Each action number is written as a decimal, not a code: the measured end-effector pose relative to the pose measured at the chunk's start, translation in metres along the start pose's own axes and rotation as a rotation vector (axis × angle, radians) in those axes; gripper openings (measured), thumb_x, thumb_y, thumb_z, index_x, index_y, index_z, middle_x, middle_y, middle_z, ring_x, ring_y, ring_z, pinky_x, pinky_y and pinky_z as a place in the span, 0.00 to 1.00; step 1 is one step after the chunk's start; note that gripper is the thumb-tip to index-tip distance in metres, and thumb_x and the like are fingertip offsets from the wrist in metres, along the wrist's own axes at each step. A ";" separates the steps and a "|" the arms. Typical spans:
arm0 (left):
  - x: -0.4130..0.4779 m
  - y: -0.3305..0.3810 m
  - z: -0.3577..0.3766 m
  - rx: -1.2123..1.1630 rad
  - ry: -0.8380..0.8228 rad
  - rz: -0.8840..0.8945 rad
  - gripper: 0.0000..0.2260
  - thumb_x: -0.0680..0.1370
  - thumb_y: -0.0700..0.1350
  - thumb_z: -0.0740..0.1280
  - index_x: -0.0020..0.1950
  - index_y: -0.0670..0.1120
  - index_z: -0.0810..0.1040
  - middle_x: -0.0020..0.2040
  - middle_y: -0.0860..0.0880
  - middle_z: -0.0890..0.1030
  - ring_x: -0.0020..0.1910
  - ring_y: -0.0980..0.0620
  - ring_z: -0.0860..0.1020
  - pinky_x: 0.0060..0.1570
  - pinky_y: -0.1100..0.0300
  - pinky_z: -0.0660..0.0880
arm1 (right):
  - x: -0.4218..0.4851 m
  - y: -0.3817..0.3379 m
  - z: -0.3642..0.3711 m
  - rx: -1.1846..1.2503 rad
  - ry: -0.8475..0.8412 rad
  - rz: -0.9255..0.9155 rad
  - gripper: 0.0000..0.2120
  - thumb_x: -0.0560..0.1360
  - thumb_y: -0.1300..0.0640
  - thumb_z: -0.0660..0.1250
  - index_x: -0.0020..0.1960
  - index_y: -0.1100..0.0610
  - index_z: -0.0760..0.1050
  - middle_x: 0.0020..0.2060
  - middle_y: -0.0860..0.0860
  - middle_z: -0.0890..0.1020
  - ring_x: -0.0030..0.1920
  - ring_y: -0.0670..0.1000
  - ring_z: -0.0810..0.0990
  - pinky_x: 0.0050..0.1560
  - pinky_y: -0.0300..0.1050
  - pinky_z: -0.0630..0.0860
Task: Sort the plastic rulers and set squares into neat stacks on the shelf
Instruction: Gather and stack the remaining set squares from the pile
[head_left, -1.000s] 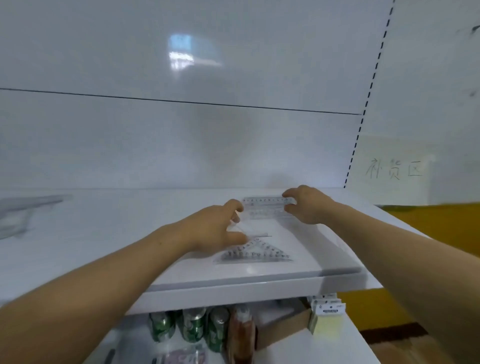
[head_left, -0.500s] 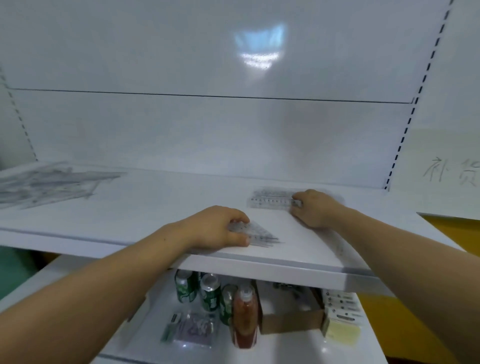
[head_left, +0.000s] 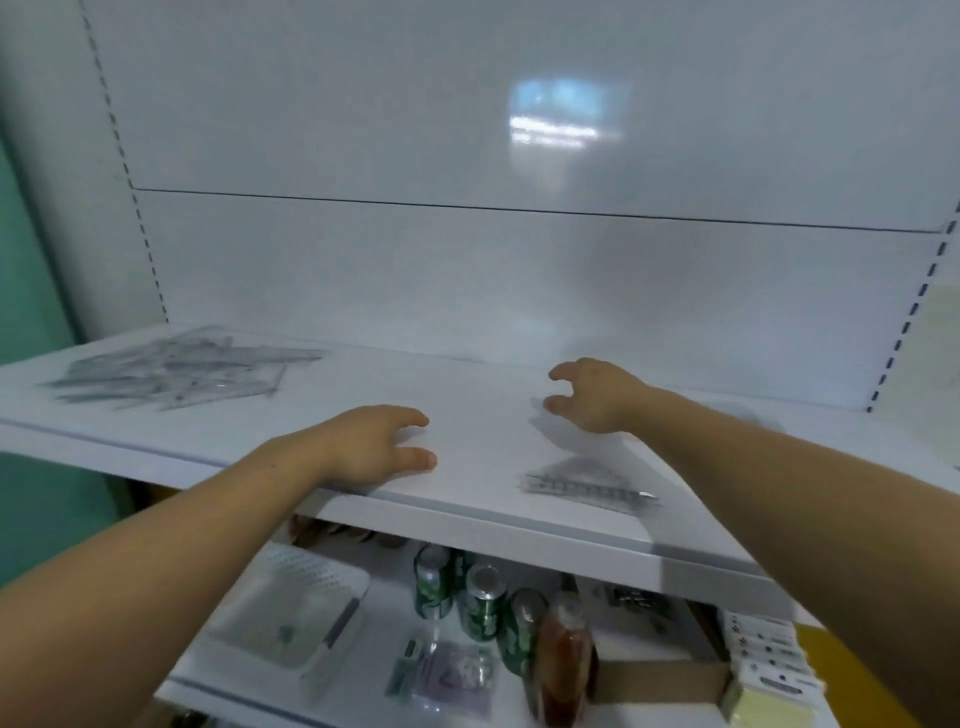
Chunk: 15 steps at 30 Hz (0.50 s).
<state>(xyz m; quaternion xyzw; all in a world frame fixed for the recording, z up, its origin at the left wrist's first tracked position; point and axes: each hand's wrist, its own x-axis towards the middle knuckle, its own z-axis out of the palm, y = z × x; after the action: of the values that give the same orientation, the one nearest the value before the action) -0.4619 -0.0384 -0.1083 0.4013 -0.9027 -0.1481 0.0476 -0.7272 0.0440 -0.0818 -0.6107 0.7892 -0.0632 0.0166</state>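
Nearest the camera, on the white lower shelf (head_left: 382, 618), stands stock that has no part in the sorting: at least three green drink cans (head_left: 483, 600) in a close group, one reddish-brown plastic bottle (head_left: 563, 660) in front of them, one white perforated tray (head_left: 291, 597) to the left and one open brown cardboard box (head_left: 660, 680) to the right. Above it runs the white metal upper shelf (head_left: 519, 525), where the work goes on. Close to its front edge lies one small stack of clear plastic set squares (head_left: 587, 486), their edges roughly lined up, probably laid there so that it stays within easy reach and well apart from the unsorted pieces. The left hand (head_left: 374, 447) lies palm down near the front edge, fingers loosely bent, with nothing in it; whether it touches the surface I cannot tell. The right hand (head_left: 597, 395), farther back, hangs just over the shelf with thumb and fingers spread like a claw, and it too is empty. Both point leftward, so I judge they are heading for more stock. Farthest off, at the left end, sprawls one loose heap of clear plastic rulers and set squares (head_left: 171, 374), overlapping at all angles and too blurred to count. Behind everything rises the plain white back panel (head_left: 467, 291).
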 end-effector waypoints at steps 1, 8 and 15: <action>-0.003 -0.022 -0.007 0.004 0.014 -0.031 0.30 0.75 0.62 0.63 0.74 0.54 0.62 0.76 0.53 0.61 0.73 0.51 0.61 0.70 0.56 0.58 | 0.010 -0.020 0.000 0.004 -0.008 -0.018 0.28 0.79 0.41 0.56 0.75 0.51 0.59 0.73 0.54 0.62 0.72 0.57 0.63 0.70 0.52 0.61; -0.028 -0.178 -0.054 0.049 0.089 -0.184 0.28 0.76 0.61 0.62 0.74 0.52 0.63 0.76 0.51 0.61 0.73 0.50 0.61 0.70 0.55 0.57 | 0.081 -0.179 0.030 0.022 -0.050 -0.152 0.28 0.78 0.41 0.57 0.75 0.52 0.59 0.73 0.54 0.63 0.72 0.56 0.63 0.70 0.48 0.60; -0.040 -0.291 -0.092 0.046 0.138 -0.262 0.29 0.77 0.60 0.62 0.74 0.50 0.62 0.76 0.50 0.61 0.73 0.48 0.62 0.71 0.55 0.58 | 0.141 -0.297 0.059 0.003 -0.100 -0.231 0.30 0.78 0.39 0.55 0.76 0.53 0.56 0.74 0.53 0.61 0.73 0.55 0.61 0.70 0.48 0.60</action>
<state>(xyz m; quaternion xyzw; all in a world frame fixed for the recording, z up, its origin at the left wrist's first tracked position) -0.2093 -0.2142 -0.1086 0.5260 -0.8402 -0.1047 0.0805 -0.4713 -0.1698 -0.0971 -0.6998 0.7117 -0.0355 0.0494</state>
